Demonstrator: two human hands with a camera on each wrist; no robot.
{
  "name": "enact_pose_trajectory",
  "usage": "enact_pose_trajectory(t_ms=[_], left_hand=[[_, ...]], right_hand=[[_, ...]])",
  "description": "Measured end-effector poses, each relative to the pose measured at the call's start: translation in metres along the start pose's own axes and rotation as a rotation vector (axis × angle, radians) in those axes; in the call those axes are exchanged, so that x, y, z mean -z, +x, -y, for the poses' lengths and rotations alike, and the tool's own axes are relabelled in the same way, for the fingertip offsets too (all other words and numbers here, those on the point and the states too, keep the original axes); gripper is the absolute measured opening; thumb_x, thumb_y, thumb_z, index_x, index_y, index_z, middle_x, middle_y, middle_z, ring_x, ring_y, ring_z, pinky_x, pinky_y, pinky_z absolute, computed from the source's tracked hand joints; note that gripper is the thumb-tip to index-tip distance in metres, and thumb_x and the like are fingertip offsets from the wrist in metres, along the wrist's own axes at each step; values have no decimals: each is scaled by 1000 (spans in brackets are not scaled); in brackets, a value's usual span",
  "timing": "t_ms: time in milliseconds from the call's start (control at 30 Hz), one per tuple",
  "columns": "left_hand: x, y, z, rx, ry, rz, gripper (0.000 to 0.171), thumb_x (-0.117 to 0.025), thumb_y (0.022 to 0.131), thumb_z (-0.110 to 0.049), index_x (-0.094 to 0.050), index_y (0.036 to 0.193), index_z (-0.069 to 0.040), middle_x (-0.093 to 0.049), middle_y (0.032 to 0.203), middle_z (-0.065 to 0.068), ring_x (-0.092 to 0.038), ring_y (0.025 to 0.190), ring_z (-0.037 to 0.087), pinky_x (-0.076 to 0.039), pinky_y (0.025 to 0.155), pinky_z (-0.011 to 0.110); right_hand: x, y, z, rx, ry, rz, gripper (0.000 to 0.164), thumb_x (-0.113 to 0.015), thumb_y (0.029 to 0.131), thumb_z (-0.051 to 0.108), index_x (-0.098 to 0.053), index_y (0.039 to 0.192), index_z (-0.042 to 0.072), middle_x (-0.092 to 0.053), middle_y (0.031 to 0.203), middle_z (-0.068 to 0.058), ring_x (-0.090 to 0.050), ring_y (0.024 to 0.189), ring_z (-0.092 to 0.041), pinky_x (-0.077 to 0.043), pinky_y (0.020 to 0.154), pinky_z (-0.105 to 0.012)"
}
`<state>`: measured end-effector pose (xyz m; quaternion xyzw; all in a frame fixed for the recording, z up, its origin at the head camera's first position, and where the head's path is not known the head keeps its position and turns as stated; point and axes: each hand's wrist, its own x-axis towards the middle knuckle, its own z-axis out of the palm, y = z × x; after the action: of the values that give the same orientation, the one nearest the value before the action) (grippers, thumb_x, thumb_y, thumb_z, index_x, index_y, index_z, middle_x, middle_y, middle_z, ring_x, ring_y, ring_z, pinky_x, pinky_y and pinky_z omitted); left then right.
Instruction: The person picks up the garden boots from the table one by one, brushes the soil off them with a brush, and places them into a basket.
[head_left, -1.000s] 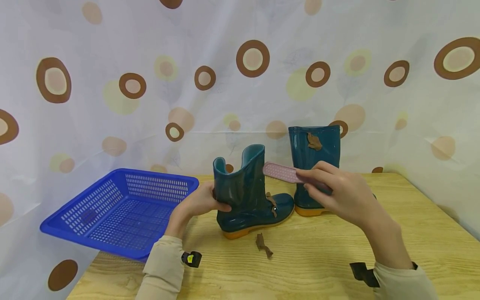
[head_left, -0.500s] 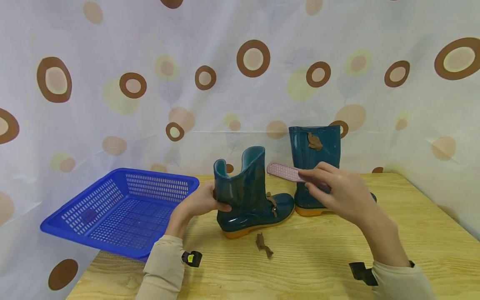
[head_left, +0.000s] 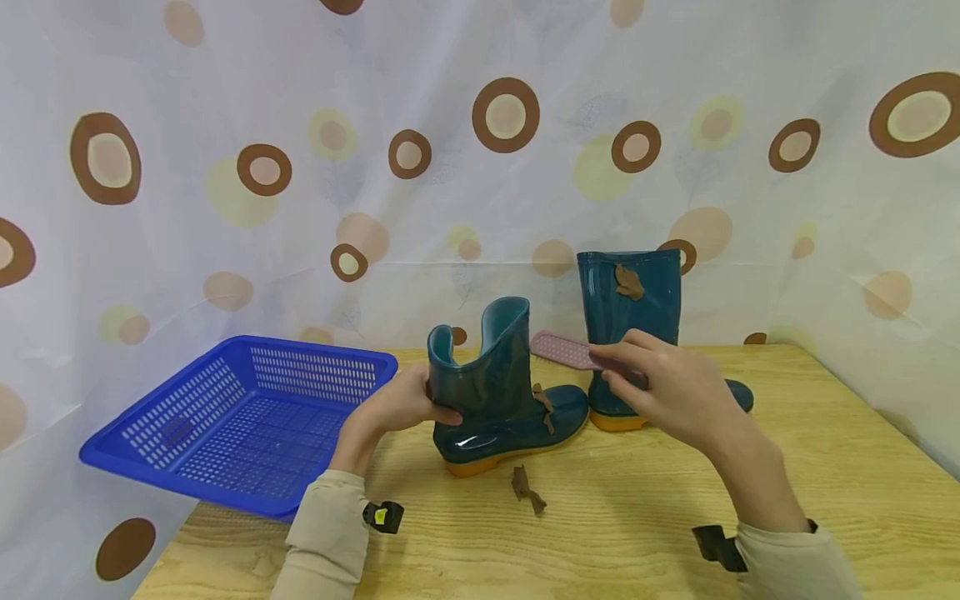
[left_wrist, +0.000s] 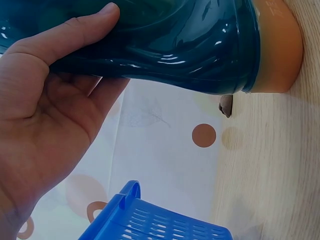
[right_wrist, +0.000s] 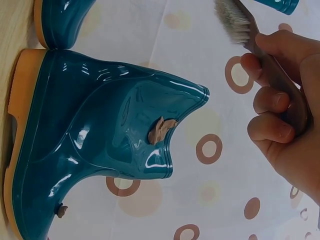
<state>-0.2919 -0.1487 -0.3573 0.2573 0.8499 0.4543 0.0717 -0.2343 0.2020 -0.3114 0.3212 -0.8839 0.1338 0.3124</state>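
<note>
My left hand (head_left: 401,400) grips the lower shaft of a dark teal rain boot (head_left: 483,387) from behind, thumb on the near side. The boot stands on its orange sole, its top bent open. A brown leaf-like scrap (head_left: 543,407) clings to its instep. In my right hand (head_left: 675,387) is a brush with a pink back (head_left: 562,350); pale bristles (right_wrist: 232,22) show in the right wrist view. The brush head is close to the boot's front; contact cannot be made out. Behind that hand stands a second teal boot (head_left: 630,312), a brown scrap (head_left: 629,283) on its shaft.
A blue perforated basket (head_left: 240,496) sits at the left of the wooden table (head_left: 600,533). Another brown scrap (head_left: 528,490) lies on the table in front of the held boot. A patterned curtain (head_left: 450,208) hangs behind.
My right hand with the brush has shifted slightly down and left. The brush head drew off the boot, then came back closer. The held boot's top edge has sunk a little.
</note>
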Motion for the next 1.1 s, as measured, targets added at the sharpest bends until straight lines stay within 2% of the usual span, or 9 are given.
enact_pose_trajectory(t_ms=[333, 733, 1100], left_hand=[[0, -1, 0, -6, -1, 10, 37, -83, 77, -4, -72, 113, -7, -76, 108, 9, -70, 104, 21, -53, 99, 46], [0, 0, 0, -25, -11, 22, 38, -83, 77, -3, -72, 113, -6, -76, 108, 10, -70, 102, 21, -54, 97, 44], [0, -1, -1, -19, -18, 10, 45, -84, 76, -4, -68, 118, -9, -74, 113, 9, -68, 108, 23, -53, 99, 45]], right_hand=[[-3, 1, 2, -12, -10, 24, 25, -73, 87, 15, -75, 112, 17, -61, 85, 7, -35, 52, 3, -29, 42, -18], [-16, 3, 6, -84, -28, 160, 21, -71, 91, 19, -74, 111, 14, -65, 93, 1, -42, 56, -3, -33, 46, -21], [-32, 2, 1, -138, -5, 266, 24, -67, 94, 21, -73, 116, 13, -61, 89, 2, -44, 59, -6, -36, 50, -22]])
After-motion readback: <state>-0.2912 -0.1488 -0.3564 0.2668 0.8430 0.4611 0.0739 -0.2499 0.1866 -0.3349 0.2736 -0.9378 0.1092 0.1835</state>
